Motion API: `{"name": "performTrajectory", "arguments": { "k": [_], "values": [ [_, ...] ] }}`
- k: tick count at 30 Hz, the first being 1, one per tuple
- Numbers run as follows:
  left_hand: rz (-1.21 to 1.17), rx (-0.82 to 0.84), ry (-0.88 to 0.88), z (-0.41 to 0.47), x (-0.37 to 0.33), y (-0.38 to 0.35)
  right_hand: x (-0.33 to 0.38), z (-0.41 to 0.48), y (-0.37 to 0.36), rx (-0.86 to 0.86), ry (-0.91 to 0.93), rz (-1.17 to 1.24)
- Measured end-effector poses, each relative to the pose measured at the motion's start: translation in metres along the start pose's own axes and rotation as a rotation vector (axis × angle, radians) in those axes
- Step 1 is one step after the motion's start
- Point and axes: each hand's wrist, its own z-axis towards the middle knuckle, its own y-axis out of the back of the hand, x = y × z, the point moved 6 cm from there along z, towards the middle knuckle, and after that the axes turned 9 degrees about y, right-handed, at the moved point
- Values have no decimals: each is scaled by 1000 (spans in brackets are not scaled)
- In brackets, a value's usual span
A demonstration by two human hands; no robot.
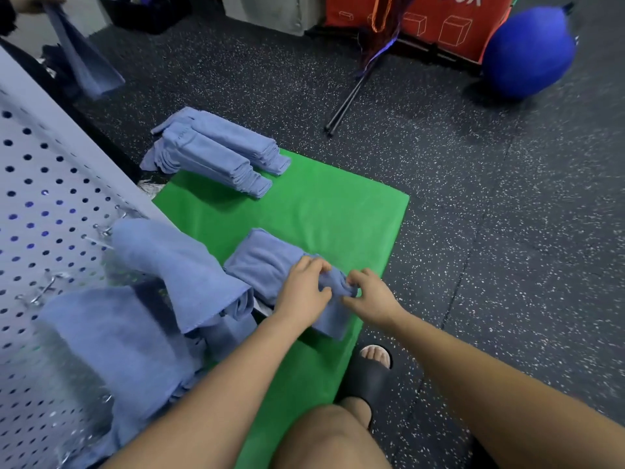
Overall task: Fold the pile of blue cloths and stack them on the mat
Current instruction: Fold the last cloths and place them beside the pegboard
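While the left hand [302,289] and right hand [370,297] pinch one end of the blue cloth [263,265], apparently to square its fold, it lies at the near left edge of the mat [321,204], clear of the folded stack [216,154] at the far corner.

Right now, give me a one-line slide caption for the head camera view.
Folding in progress: left hand and right hand pinch a blue cloth on the green mat, folded stack beyond.
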Motion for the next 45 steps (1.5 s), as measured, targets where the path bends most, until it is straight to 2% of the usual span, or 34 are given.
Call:
{"name": "performTrajectory", "arguments": {
  "k": [6,10,13,16,20,24,27,29,31,35,38,41,45],
  "values": [
    [88,23,-218,-20,-37,38,80,-30,61,-58,359,-106],
    [51,-1,-241,-55,-67,82,134,-60,110,-23,481,-186],
    [-36,6,-251,-78,-86,112,169,-79,141,-7,512,-159],
    [-102,-33,-315,-113,-106,156,204,-106,174,-16,452,-80],
    [-195,54,-310,-161,-120,206,250,-135,193,160,434,42],
    [-295,207,-332,-209,-120,250,294,-153,187,381,429,-1],
    [-365,225,-309,-240,-108,284,321,-162,176,531,375,-113],
    [-345,218,-295,-258,-94,301,341,-166,167,597,404,-184],
    [-309,232,-260,-274,-75,314,366,-168,159,608,473,-239],
    [-252,258,-81,-302,-22,328,418,-170,130,607,598,-309],
    [-342,309,31,-318,10,318,443,-168,94,606,667,-383],
    [-458,246,102,-324,41,303,453,-167,57,646,697,-457],
    [-457,129,145,-331,82,293,458,-162,22,747,675,-420]
  ]
}}
